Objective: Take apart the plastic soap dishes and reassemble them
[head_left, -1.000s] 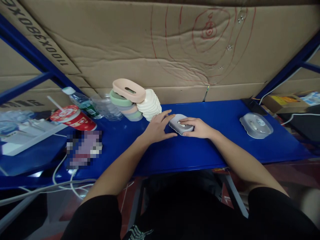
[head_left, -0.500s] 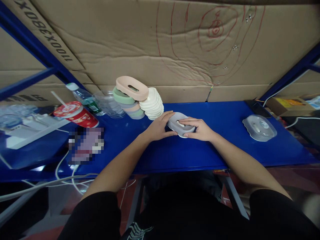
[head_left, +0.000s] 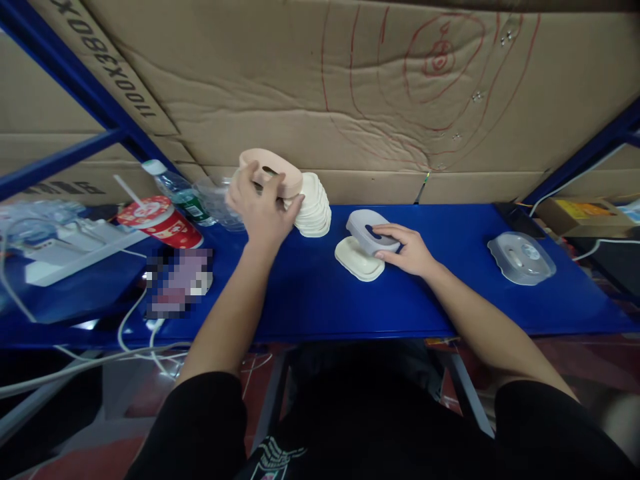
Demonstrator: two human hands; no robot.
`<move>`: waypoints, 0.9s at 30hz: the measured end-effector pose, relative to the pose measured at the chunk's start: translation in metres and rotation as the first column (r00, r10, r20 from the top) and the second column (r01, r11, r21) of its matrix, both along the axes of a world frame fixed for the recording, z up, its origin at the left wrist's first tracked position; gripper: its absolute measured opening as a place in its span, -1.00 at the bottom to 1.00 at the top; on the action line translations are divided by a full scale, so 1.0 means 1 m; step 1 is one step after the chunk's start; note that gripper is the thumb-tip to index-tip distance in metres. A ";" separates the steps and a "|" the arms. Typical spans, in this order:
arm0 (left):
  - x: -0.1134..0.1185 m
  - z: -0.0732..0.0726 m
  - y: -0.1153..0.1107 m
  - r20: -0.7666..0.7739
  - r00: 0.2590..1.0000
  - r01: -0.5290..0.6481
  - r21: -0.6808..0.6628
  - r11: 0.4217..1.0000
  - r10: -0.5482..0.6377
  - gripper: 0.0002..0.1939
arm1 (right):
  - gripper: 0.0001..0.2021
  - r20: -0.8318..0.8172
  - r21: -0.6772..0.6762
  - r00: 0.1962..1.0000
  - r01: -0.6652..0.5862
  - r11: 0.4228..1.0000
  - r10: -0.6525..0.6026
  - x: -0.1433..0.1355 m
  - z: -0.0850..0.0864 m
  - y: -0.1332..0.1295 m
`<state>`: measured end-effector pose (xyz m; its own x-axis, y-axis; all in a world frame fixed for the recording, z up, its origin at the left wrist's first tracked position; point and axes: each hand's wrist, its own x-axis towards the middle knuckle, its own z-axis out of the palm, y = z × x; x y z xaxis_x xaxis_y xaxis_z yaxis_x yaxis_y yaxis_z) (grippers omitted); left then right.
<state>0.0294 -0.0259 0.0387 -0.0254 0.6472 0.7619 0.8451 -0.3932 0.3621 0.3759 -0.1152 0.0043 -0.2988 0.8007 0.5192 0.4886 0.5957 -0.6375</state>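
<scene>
A grey oval dish [head_left: 361,223] with a slot in its floor is tilted in my right hand [head_left: 411,250], thumb and fingers closed on its right end. Beneath and in front of it, a cream scalloped base [head_left: 356,260] lies on the blue table, partly covered by the dish. My left hand [head_left: 261,203] reaches over a peach oval dish [head_left: 283,172] on top of a stack, its fingers spread and seemingly touching the dish. The lower dishes of the stack are mostly hidden behind this hand. Right beside it stands a leaning stack of cream bases [head_left: 315,207].
Clear plastic covers [head_left: 217,200], a water bottle [head_left: 183,193] and a red cup with a straw [head_left: 167,223] are at the left, by a white power strip [head_left: 83,257] and cables. A clear-covered dish [head_left: 521,259] sits at the right. Cardboard [head_left: 280,87] walls the back.
My left hand has let go of the grey dish and moved left to the peach dish. My right hand has lifted and tilted the grey dish off the cream base.
</scene>
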 end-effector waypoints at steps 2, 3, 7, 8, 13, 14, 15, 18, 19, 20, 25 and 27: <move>-0.008 0.007 0.006 0.035 0.998 -0.051 -0.048 0.998 0.053 -0.23 | -0.44 0.024 -0.003 1.000 -0.008 1.000 0.008 -0.001 -0.002 0.001; -0.010 0.008 0.008 0.048 0.997 -0.058 -0.071 0.996 0.062 -0.20 | -0.45 0.035 -0.004 0.999 -0.012 1.000 0.013 -0.001 -0.002 0.001; -0.015 0.004 0.017 0.081 0.992 -0.086 -0.080 0.993 0.093 -0.23 | -0.47 0.062 -0.001 0.998 -0.021 1.000 0.021 -0.001 -0.006 0.004; -0.016 0.004 0.018 0.088 0.992 -0.089 -0.073 0.993 0.096 -0.26 | -0.47 0.065 0.002 0.998 -0.018 1.000 0.018 -0.001 -0.007 0.004; -0.041 0.007 0.029 0.168 0.986 0.008 0.038 0.999 -0.014 -0.24 | -0.46 0.078 -0.006 0.997 -0.003 1.000 0.004 0.002 -0.010 0.007; -0.048 0.007 0.032 0.188 0.980 0.054 0.062 0.997 -0.065 -0.20 | -0.46 0.079 -0.009 0.997 -0.001 1.000 0.002 0.002 -0.010 0.007; -0.055 0.006 0.036 0.207 0.972 0.097 0.071 0.993 -0.110 -0.16 | -0.46 0.079 -0.010 0.997 0.001 1.000 -0.001 0.003 -0.011 0.008; -0.072 -0.001 0.049 0.262 0.951 0.164 0.026 0.986 -0.165 -0.10 | -0.45 0.082 -0.013 0.997 0.003 1.000 -0.002 0.003 -0.011 0.009; -0.076 -0.004 0.054 0.278 0.945 0.174 0.017 0.985 -0.172 -0.09 | -0.45 0.084 -0.016 0.996 0.003 1.000 -0.001 0.002 -0.011 0.009; -0.078 -0.008 0.058 0.292 0.938 0.185 0.026 0.982 -0.184 -0.06 | -0.45 0.083 -0.020 0.997 0.003 1.000 -0.001 0.002 -0.012 0.009; -0.081 -0.020 0.064 0.334 0.922 0.178 0.086 0.980 -0.196 0.12 | -0.44 0.024 -0.005 1.000 0.019 1.000 -0.019 0.000 -0.010 0.008; -0.081 -0.021 0.059 0.319 0.933 0.165 0.025 0.986 -0.165 0.14 | -0.44 -0.014 0.022 0.999 0.035 0.999 -0.035 -0.002 -0.005 0.006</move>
<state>-0.0512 0.0333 0.0181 -0.1592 0.6646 0.7300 0.6087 -0.5161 0.6026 0.3741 -0.1087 -0.0004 -0.2639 0.7988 0.5406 0.5008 0.5925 -0.6310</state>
